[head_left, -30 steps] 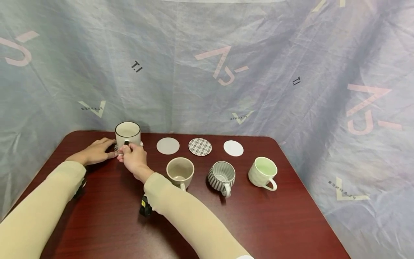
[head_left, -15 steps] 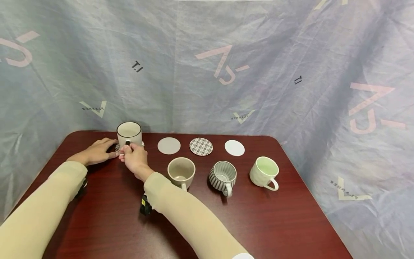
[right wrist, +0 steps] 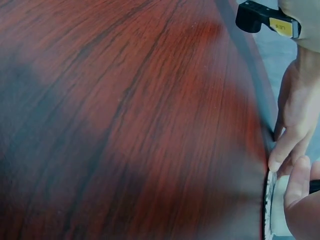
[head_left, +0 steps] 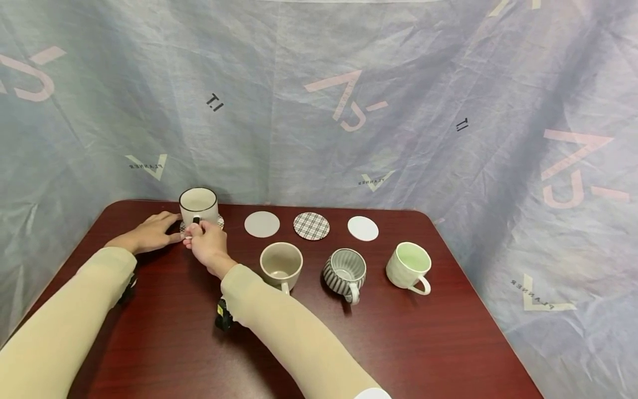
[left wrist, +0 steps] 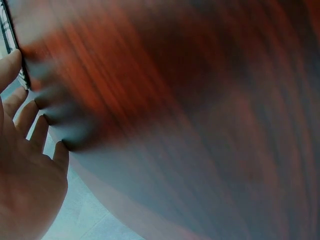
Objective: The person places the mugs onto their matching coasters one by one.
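Note:
A white mug (head_left: 198,200) with a dark rim stands at the far left of the table, over a patterned round coaster (head_left: 221,221). My right hand (head_left: 209,244) pinches the mug's black-marked handle between curled fingers and thumb. To the left, my left hand (head_left: 151,233) rests by the coaster with fingers relaxed and fairly straight. The left wrist view shows the thumb and forefinger of the left hand (left wrist: 30,175) at the coaster's edge (left wrist: 21,75). In the right wrist view the mug's base is partly hidden by the right hand (right wrist: 306,212).
A grey coaster (head_left: 262,224), a plaid coaster (head_left: 311,226) and a white coaster (head_left: 363,228) lie along the back. Before them stand a beige mug (head_left: 281,263), a striped mug (head_left: 344,274) and a pale green mug (head_left: 406,269) on the dark red table (head_left: 399,343). A curtain hangs behind.
The view shifts slightly, moving the scene a little. Both hands and the mug keep their places relative to each other.

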Tool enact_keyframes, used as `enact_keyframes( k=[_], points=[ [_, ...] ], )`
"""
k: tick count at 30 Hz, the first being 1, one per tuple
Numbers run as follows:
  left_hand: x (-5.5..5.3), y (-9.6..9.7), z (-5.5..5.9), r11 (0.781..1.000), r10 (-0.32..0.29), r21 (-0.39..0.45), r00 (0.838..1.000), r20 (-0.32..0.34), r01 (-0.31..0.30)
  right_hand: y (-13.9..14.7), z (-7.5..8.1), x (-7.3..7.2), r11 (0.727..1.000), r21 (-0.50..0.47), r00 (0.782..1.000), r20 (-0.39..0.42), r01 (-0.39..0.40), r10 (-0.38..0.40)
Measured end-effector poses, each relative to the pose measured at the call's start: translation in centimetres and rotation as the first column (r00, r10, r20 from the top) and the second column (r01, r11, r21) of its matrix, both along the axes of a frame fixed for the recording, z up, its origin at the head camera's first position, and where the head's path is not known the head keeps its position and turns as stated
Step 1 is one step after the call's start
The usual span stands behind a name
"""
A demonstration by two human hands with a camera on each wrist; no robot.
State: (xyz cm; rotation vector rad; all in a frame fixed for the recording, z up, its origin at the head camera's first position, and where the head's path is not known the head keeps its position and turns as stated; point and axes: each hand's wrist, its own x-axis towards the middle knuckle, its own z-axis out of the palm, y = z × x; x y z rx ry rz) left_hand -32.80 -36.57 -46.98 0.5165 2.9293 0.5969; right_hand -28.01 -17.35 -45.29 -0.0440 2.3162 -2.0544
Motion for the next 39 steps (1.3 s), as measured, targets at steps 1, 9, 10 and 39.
enact_keyframes(
  k=[1,9,10,39],
  points=[
    [0.0,0.0,0.0,1.0,-0.001,-0.001,1.0,-0.002,0.001,0.0,0.0,0.0,1.0,-0.003,1.0,0.001,-0.001,0.001],
    [-0.3,-0.1,-0.3,1.0,0.0,-0.01,1.0,-0.016,0.0,-0.1,-0.1,0.0,1.0,-0.011,1.0,0.001,-0.006,0.006],
    [-0.3,-0.1,-0.2,1.0,0.001,-0.01,1.0,-0.015,-0.001,-0.2,-0.1,0.0,1.0,-0.01,1.0,0.0,-0.007,0.007],
    [-0.1,-0.2,-0.5,1.0,0.009,0.018,1.0,-0.008,-0.009,-0.7,-0.4,0.1,0.993,-0.055,0.992,-0.058,0.107,-0.11]
  ],
)
